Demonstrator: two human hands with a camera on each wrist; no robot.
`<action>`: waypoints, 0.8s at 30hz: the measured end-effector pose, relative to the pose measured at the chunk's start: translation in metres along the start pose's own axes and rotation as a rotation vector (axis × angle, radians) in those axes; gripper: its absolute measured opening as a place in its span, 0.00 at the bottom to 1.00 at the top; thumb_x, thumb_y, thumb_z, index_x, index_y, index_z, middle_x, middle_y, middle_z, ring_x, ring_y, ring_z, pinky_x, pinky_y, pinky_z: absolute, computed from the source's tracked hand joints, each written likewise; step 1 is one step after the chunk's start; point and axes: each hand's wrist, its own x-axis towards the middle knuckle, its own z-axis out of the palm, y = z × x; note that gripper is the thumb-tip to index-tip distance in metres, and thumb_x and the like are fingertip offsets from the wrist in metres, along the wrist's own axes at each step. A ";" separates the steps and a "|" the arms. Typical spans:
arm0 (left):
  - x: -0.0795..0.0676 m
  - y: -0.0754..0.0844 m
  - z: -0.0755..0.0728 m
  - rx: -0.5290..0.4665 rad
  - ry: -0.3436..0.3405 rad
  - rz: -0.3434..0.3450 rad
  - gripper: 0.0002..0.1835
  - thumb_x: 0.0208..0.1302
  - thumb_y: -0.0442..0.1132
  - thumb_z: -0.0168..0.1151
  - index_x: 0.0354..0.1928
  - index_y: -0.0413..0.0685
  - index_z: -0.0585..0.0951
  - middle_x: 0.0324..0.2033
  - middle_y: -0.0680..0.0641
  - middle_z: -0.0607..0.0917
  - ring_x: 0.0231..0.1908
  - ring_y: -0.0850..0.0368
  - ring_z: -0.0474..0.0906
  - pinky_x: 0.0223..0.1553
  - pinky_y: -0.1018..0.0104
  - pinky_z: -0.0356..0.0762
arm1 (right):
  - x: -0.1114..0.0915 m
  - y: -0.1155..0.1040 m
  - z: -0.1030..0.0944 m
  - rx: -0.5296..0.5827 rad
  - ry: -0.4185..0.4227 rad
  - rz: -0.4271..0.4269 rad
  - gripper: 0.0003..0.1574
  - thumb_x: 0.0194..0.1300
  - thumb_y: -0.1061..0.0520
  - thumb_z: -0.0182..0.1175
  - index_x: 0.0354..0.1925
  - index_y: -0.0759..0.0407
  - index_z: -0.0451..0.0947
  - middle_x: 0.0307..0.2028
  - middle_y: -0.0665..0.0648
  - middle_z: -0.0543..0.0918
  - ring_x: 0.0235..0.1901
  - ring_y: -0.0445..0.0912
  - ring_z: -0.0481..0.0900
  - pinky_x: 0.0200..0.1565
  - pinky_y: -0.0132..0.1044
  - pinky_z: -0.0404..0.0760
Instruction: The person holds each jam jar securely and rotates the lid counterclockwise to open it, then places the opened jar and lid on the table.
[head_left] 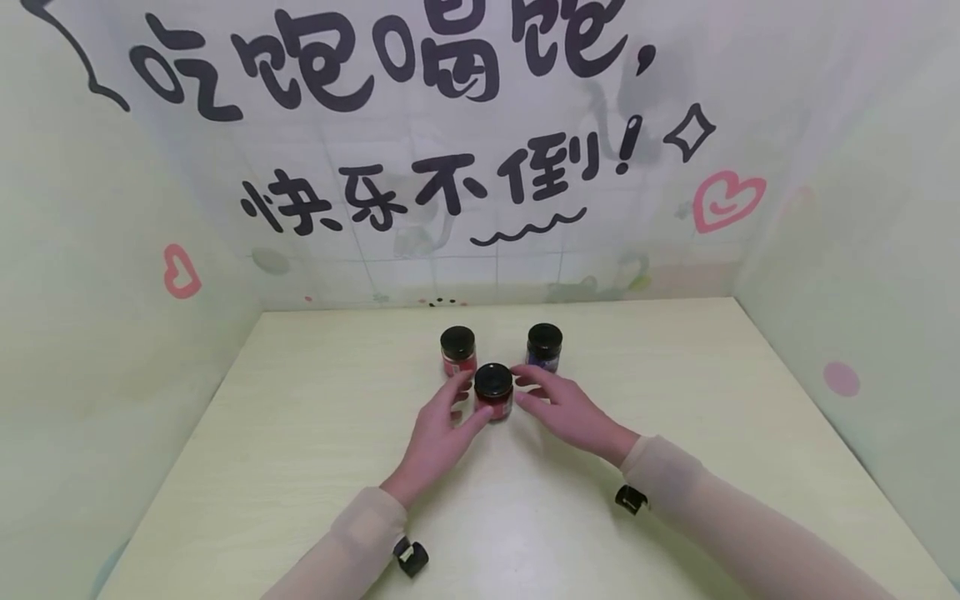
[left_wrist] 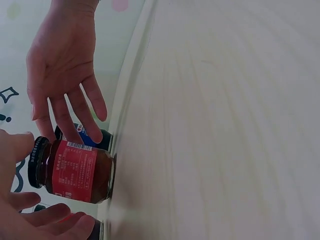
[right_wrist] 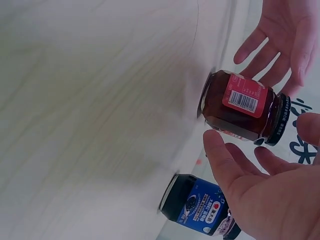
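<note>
A dark glass jar with a black lid and red label [head_left: 493,390] stands upright on the pale table, between the two hands. The left hand [head_left: 435,427] is close at its left side, fingers loosely bent and thumb by the jar's front. From the right, the right hand [head_left: 573,414] reaches toward the same jar, its fingers spread and relaxed beside it. Neither hand is closed round the jar. Behind it on the left is another red-labelled jar [head_left: 458,354]. A jar with a blue label [right_wrist: 204,206] stands behind on the right, near the right fingertips.
The wooden-patterned table [head_left: 300,400] ends at a back wall covering [head_left: 495,275] with large black writing and pink hearts. Pale side walls flank it. Each sleeve has a small black device [head_left: 632,499] at the wrist.
</note>
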 end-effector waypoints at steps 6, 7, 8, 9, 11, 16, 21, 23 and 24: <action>0.002 -0.004 0.004 -0.002 0.002 -0.028 0.37 0.65 0.49 0.70 0.73 0.50 0.68 0.62 0.46 0.78 0.59 0.45 0.77 0.54 0.50 0.79 | 0.002 0.002 0.003 0.003 -0.018 -0.018 0.29 0.76 0.46 0.55 0.71 0.46 0.67 0.62 0.52 0.77 0.56 0.49 0.80 0.56 0.49 0.78; 0.002 -0.004 0.005 -0.003 0.002 -0.034 0.36 0.65 0.49 0.70 0.73 0.51 0.69 0.62 0.47 0.78 0.59 0.46 0.77 0.54 0.50 0.79 | 0.002 0.002 0.004 0.005 -0.022 -0.021 0.29 0.76 0.46 0.55 0.71 0.47 0.67 0.62 0.52 0.77 0.56 0.49 0.80 0.57 0.48 0.78; 0.003 -0.005 0.005 -0.008 0.003 -0.037 0.36 0.65 0.50 0.70 0.72 0.52 0.69 0.62 0.48 0.78 0.59 0.48 0.77 0.54 0.51 0.79 | 0.003 0.002 0.004 0.004 -0.024 -0.024 0.30 0.76 0.46 0.55 0.71 0.48 0.67 0.62 0.53 0.77 0.56 0.49 0.80 0.57 0.48 0.78; 0.004 -0.005 0.006 -0.010 0.005 -0.038 0.36 0.65 0.50 0.70 0.72 0.52 0.70 0.62 0.49 0.79 0.58 0.49 0.78 0.54 0.52 0.80 | 0.004 0.002 0.004 0.003 -0.025 -0.027 0.30 0.76 0.46 0.55 0.72 0.49 0.66 0.62 0.53 0.77 0.56 0.49 0.80 0.57 0.48 0.78; 0.006 -0.005 0.008 -0.015 0.008 -0.041 0.34 0.65 0.50 0.70 0.71 0.53 0.71 0.61 0.50 0.80 0.57 0.51 0.78 0.53 0.54 0.80 | 0.005 0.003 0.005 0.005 -0.027 -0.026 0.31 0.76 0.46 0.56 0.72 0.51 0.66 0.62 0.53 0.77 0.55 0.49 0.80 0.57 0.47 0.78; 0.009 -0.006 0.011 -0.026 0.018 -0.054 0.32 0.66 0.47 0.70 0.70 0.52 0.73 0.59 0.51 0.82 0.54 0.56 0.80 0.52 0.58 0.81 | 0.008 0.003 0.007 0.012 -0.018 -0.014 0.31 0.75 0.48 0.58 0.71 0.52 0.67 0.61 0.54 0.78 0.55 0.50 0.81 0.55 0.45 0.80; 0.010 -0.006 0.011 -0.050 0.024 -0.063 0.30 0.67 0.45 0.69 0.69 0.50 0.75 0.56 0.50 0.83 0.53 0.57 0.80 0.52 0.62 0.81 | 0.011 0.006 0.009 0.013 0.003 -0.001 0.30 0.75 0.49 0.59 0.70 0.52 0.68 0.60 0.53 0.79 0.54 0.50 0.81 0.52 0.44 0.82; 0.010 -0.006 0.010 -0.063 0.023 -0.063 0.29 0.67 0.46 0.69 0.68 0.49 0.75 0.56 0.49 0.84 0.53 0.57 0.80 0.52 0.64 0.80 | 0.012 0.007 0.010 0.025 0.008 -0.001 0.29 0.75 0.50 0.58 0.70 0.54 0.69 0.60 0.54 0.79 0.54 0.50 0.81 0.50 0.43 0.82; 0.011 -0.007 0.010 -0.067 0.021 -0.064 0.29 0.67 0.46 0.69 0.68 0.49 0.76 0.55 0.49 0.84 0.53 0.57 0.80 0.52 0.65 0.80 | 0.012 0.007 0.010 0.033 0.008 0.001 0.29 0.75 0.50 0.58 0.70 0.54 0.69 0.60 0.54 0.79 0.54 0.50 0.81 0.49 0.42 0.83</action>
